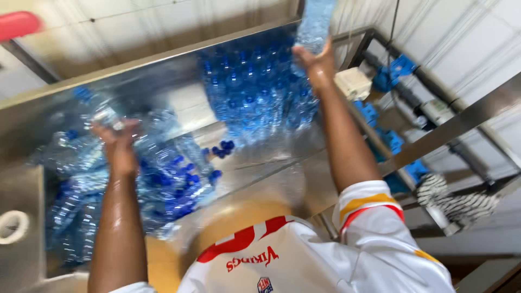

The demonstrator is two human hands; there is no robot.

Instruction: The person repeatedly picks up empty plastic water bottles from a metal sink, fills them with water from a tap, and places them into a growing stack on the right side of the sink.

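My left hand (118, 145) reaches into a heap of clear plastic bottles with blue caps (168, 179) and grips one bottle (103, 115) near its top. My right hand (316, 64) is stretched far forward and up, closed on another clear bottle (315, 21) that points towards the top edge of the view. Both bottles are blurred by motion. More blue-capped bottles (255, 87) appear massed behind the shiny metal surface.
A stainless steel trough or table (282, 179) holds the heap. To the right stand a metal frame (450, 127), grey pipes with blue fittings (399, 68) and a striped mop head (458, 201). A white tiled wall is behind. A red object (19, 24) is at top left.
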